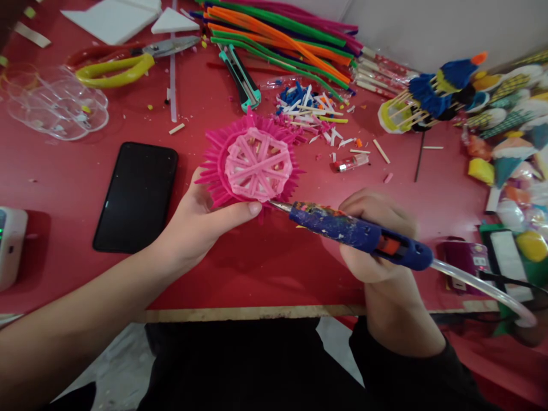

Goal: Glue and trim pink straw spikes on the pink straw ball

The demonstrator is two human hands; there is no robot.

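A round pink craft piece (pixel 258 164) with a light pink spoked centre and a spiky magenta rim is raised over the red table. My left hand (pixel 205 220) grips it at the lower left, thumb on the lower edge and the other fingers partly hidden behind. My right hand (pixel 377 234) is wrapped round a blue glue gun (pixel 338 228), whose metal tip meets or nearly meets the craft's lower edge beside my left thumb. From the gun's rear a clear glue stick (pixel 479 285) sticks out.
A black phone (pixel 136 197) lies left of my left hand. Behind are yellow-handled snips (pixel 115 69), a teal cutter (pixel 240 77), coloured pipe cleaners (pixel 282 34) and a pile of clippings (pixel 306 105). Blue-and-yellow figures (pixel 436 94) and a purple device (pixel 464 262) are at the right.
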